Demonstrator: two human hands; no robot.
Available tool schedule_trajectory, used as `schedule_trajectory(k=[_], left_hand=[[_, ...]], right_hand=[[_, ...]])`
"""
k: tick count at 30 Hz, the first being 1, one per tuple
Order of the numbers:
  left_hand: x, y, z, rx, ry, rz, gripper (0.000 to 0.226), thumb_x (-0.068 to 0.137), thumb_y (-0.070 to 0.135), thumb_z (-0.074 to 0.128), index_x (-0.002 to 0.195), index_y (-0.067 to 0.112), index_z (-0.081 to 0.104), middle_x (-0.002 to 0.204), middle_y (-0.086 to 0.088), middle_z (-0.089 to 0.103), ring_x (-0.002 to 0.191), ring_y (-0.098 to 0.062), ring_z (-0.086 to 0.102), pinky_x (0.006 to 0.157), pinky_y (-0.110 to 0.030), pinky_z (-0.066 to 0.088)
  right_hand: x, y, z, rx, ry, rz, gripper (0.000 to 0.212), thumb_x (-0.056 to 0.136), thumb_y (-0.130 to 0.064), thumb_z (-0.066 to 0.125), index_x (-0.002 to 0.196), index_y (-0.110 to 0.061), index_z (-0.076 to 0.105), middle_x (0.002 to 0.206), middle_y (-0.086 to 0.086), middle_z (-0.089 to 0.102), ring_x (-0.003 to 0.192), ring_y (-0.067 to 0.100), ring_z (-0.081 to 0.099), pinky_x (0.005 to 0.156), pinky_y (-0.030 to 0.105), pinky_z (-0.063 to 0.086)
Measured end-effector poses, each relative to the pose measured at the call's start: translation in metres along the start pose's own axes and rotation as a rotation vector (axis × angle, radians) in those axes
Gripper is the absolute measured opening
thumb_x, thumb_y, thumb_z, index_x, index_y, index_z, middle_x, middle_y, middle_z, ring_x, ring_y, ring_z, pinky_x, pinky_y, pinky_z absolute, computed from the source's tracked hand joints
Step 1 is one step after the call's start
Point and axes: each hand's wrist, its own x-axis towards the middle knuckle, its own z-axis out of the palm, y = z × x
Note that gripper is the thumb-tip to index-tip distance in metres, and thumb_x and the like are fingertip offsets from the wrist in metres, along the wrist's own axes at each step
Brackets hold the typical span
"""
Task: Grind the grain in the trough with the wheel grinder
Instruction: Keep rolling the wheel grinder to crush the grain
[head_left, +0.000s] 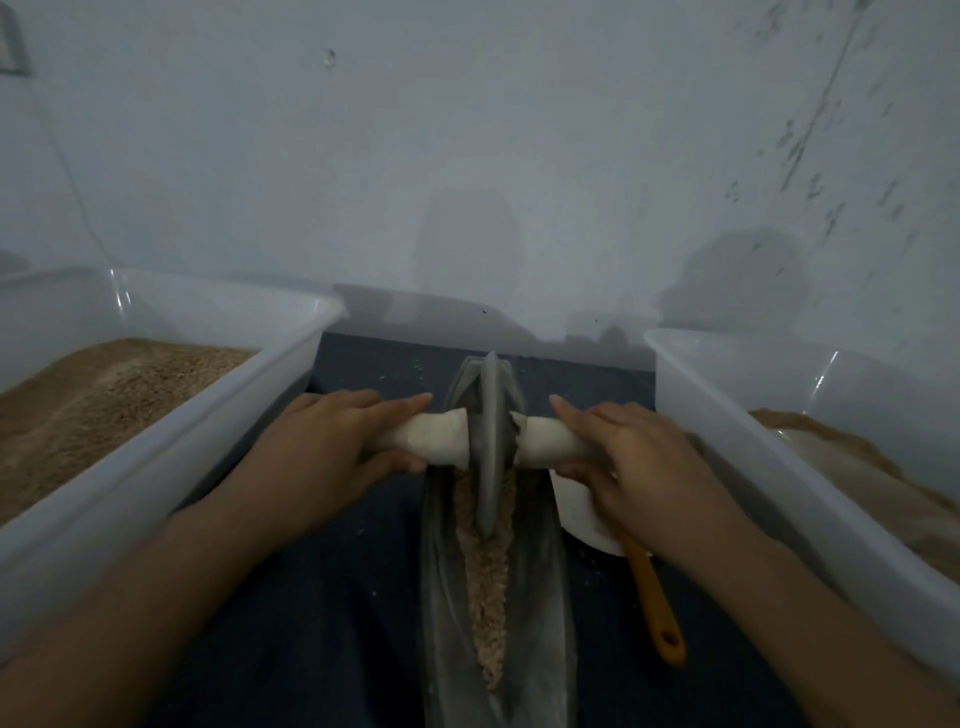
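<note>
A long dark boat-shaped trough (540, 587) lies in front of me with a strip of pale grain (488, 587) along its groove. A grey wheel grinder (490, 447) stands on edge in the far half of the trough, on a white axle handle (441, 434) that sticks out both sides. My left hand (332, 441) grips the left end of the handle, fingers over the top and thumb underneath. My right hand (628, 452) grips the right end the same way.
A translucent bin (218, 415) of brown grain stands at the left, and another bin (753, 436) with brownish meal at the right. A white dish (576, 514) and an orange-handled tool (654, 597) lie right of the trough. A pale wall rises close behind.
</note>
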Motion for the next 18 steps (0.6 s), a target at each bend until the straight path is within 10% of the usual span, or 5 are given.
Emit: schedule_trajectory(k=[7, 11, 18], left_hand=[[-0.008, 0.000, -0.036, -0.357, -0.369, -0.016, 0.051, 0.059, 0.088, 0.041, 0.107, 0.071, 0.041, 0.107, 0.029, 0.061, 0.094, 0.015, 0.054, 0.077, -0.008, 0.042], [-0.010, 0.002, -0.047, -0.466, -0.537, 0.045, 0.057, 0.059, 0.086, 0.046, 0.114, 0.072, 0.039, 0.103, 0.022, 0.068, 0.090, 0.002, 0.063, 0.079, -0.020, 0.048], [-0.003, 0.001, -0.014, -0.146, -0.211, -0.089, 0.063, 0.071, 0.076, 0.038, 0.131, 0.055, 0.032, 0.115, 0.020, 0.055, 0.102, 0.003, 0.052, 0.081, -0.015, 0.036]], right_hand=[[-0.016, 0.005, -0.038, 0.222, -0.306, -0.063, 0.045, 0.082, -0.050, 0.061, 0.125, -0.048, 0.050, 0.104, -0.016, 0.062, 0.095, 0.000, 0.055, 0.077, 0.016, 0.042], [-0.025, 0.007, -0.052, 0.333, -0.453, -0.057, 0.047, 0.075, -0.061, 0.061, 0.113, -0.067, 0.034, 0.119, -0.027, 0.058, 0.106, -0.008, 0.052, 0.091, 0.022, 0.044], [-0.006, -0.002, -0.009, 0.059, -0.055, 0.023, 0.057, 0.090, -0.046, 0.052, 0.142, -0.038, 0.030, 0.116, -0.013, 0.054, 0.103, 0.007, 0.046, 0.077, 0.019, 0.028]])
